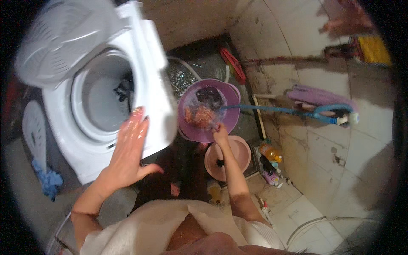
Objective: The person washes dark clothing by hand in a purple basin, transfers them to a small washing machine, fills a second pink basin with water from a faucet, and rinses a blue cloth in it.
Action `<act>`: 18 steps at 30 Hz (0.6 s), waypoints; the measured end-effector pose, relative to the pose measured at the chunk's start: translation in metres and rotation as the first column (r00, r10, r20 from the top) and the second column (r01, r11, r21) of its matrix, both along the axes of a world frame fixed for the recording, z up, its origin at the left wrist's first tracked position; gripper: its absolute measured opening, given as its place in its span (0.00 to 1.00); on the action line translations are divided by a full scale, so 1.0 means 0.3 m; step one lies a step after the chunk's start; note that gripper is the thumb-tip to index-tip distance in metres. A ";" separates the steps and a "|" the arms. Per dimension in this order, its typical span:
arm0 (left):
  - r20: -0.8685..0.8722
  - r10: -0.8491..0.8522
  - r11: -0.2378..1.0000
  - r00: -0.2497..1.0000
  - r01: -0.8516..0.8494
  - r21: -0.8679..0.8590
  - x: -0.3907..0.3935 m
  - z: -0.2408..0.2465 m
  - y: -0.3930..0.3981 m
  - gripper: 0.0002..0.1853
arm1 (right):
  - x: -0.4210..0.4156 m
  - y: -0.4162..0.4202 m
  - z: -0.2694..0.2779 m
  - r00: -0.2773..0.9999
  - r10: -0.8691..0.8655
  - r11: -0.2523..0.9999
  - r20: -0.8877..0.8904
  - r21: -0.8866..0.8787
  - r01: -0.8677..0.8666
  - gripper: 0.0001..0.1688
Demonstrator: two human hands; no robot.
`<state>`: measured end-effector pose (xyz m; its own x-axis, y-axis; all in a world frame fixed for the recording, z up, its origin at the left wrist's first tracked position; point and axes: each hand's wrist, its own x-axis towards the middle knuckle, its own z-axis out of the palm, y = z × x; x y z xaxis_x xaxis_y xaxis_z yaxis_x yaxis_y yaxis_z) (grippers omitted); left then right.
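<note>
My left hand (131, 148), wet and holding nothing, is spread over the front rim of a white top-loading washing machine (156, 127), thumb held out. The grey translucent lid (67, 41) is raised, and dark cloth (125, 92) lies in the tub (102, 102). My right hand (220, 132) is at the near edge of a purple plastic bucket (234, 118), fingers curled; whether they grip anything is unclear. Inside the bucket, orange-red cloth (202, 116) and dark cloth (209, 95) sit in water. A blue hose (271, 109) runs from a wall tap (350, 118) into it.
A pink round basin (244, 153) stands just below the bucket. Several bottles (271, 153) line the tiled wall (331, 153). A purple cloth (315, 94) hangs near the tap. Behind the bucket, a red object (233, 65) leans on the wet floor (185, 78); a blue cloth (47, 180) hangs at left.
</note>
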<state>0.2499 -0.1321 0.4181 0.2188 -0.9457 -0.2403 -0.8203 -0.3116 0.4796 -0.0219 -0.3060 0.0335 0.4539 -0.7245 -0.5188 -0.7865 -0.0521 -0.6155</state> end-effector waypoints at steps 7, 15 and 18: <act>0.325 0.070 0.976 0.943 -0.133 0.175 -0.057 -0.127 0.129 0.62 | 0.012 -0.094 -0.681 0.995 0.096 0.977 0.018 -0.192 -0.091 0.35; 0.478 0.097 0.898 0.873 -0.284 0.336 -0.088 -0.178 0.119 0.60 | 0.206 -0.137 -1.239 0.939 0.311 0.782 -0.145 -0.523 -0.339 0.45; 0.466 0.122 0.905 0.876 -0.292 0.311 -0.069 -0.206 0.125 0.59 | 0.194 -0.178 -1.418 0.716 0.432 0.885 -0.549 0.102 -0.455 0.34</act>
<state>0.2293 -0.0946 0.3564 0.5599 -0.7306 -0.3908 -0.8118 -0.5781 -0.0823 0.0362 -0.3594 -0.3919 0.3797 -0.5366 -0.7535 -0.8652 -0.4944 -0.0839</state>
